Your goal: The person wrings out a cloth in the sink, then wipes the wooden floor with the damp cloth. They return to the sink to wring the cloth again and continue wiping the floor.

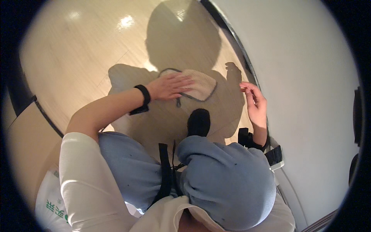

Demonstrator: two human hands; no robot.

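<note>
My left hand (171, 85) lies flat, palm down, on a pale beige cloth (203, 84) with dark edging, spread on the wood-look floor. A small dark loop (178, 102) sticks out from the cloth's near edge. The hand covers the cloth's left part, and its fingers look slightly blurred. On the right, near the white wall, my right hand (255, 103) is raised with loosely curled fingers and holds nothing. Both wrists wear black bands. Just nearer to me than the cloth is the tip of a black shoe (199, 121).
The white wall (307, 87) with a dark skirting strip (234, 34) runs along the right. A brush with black bristles (274, 155) is beside my right knee. At the lower left is a white plastic bag (47, 203) with green writing, below a beige panel (32, 139).
</note>
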